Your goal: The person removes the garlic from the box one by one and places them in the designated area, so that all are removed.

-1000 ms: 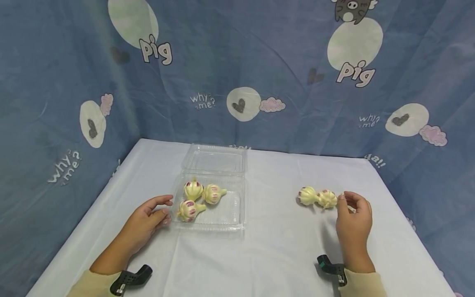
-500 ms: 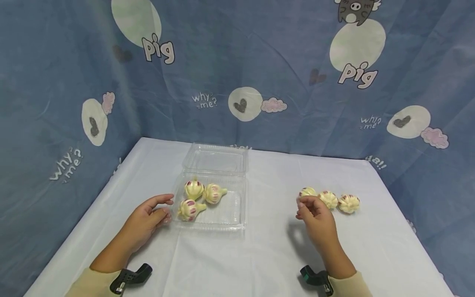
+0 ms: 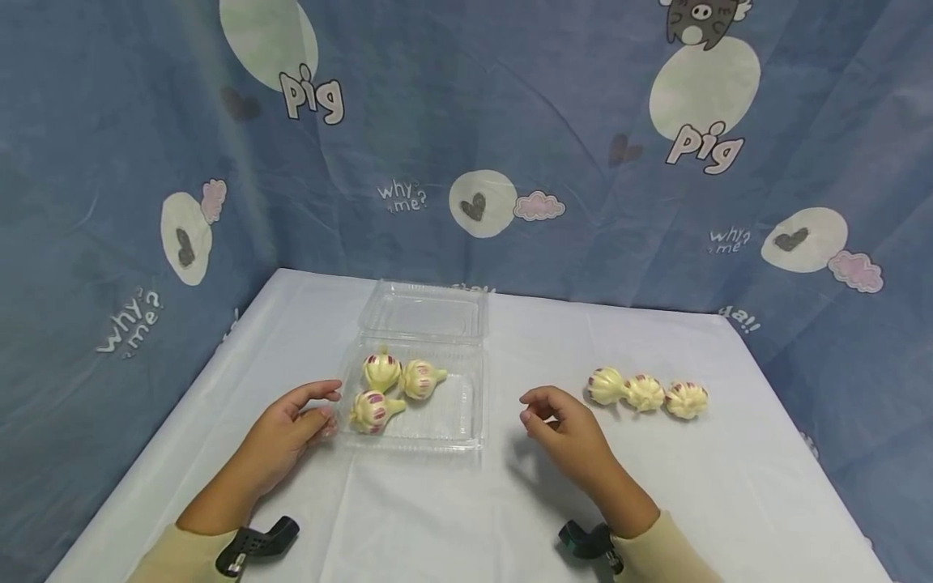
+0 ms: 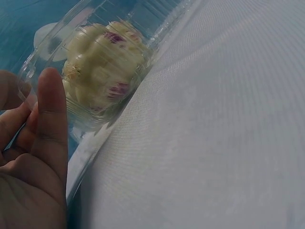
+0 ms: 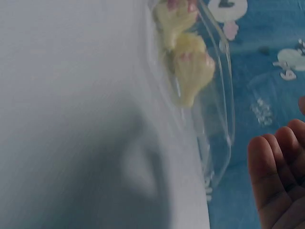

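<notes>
In the head view, my left hand (image 3: 284,433) is at the left edge of a clear plastic clamshell box (image 3: 459,413), whose lid lies back. The left wrist view shows the thumb and fingers pinching the box's rim (image 4: 28,71). Three garlic bulbs, pale with purple streaks, lie in the left part of the box: one at the back (image 3: 381,372), one at the front (image 3: 372,413) and one to the right (image 3: 419,379). Right of the box, my right hand (image 3: 572,433) hovers over the table with loosely bent fingers, holding nothing.
Three more garlic bulbs lie in a row on the right of the white tablecloth (image 3: 474,518): left bulb (image 3: 605,385), middle bulb (image 3: 645,393), right bulb (image 3: 686,400). A blue printed curtain (image 3: 408,121) borders the table's back and sides.
My right hand has let go of the rightmost bulb in the row and moved left, past the other bulbs, toward the box. The left hand stays at the box's edge.
</notes>
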The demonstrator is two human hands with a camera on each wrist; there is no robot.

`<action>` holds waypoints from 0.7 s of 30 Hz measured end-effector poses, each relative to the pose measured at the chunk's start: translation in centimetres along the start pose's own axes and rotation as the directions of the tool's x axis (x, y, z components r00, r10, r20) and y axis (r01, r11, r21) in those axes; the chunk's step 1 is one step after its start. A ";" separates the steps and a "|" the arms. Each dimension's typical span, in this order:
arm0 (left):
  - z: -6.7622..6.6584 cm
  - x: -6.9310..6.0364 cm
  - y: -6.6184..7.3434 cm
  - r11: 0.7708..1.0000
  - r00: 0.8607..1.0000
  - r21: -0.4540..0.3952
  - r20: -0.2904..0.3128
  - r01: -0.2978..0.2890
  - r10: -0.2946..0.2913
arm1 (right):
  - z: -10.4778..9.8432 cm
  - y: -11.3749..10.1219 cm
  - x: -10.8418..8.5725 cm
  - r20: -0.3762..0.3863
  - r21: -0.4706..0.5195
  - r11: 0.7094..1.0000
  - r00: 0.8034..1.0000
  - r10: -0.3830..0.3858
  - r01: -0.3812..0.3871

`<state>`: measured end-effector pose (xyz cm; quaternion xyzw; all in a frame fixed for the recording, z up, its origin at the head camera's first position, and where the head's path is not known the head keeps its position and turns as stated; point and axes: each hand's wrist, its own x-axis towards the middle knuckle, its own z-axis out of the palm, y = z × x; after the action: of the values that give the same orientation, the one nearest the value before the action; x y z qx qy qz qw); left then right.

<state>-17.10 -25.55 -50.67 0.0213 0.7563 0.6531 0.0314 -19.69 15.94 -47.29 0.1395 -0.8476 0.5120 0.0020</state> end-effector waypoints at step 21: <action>0.1 0.1 0.2 1.000 1.000 0.013 -0.015 0.011 -0.011 | 4.6 -4.5 3.0 0.152 -0.118 0.985 0.983 -0.105 0.123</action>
<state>-17.15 -25.44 -50.49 0.0125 0.7608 0.6482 0.0293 -20.82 9.33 -45.13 0.2244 -0.8670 0.4443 -0.0217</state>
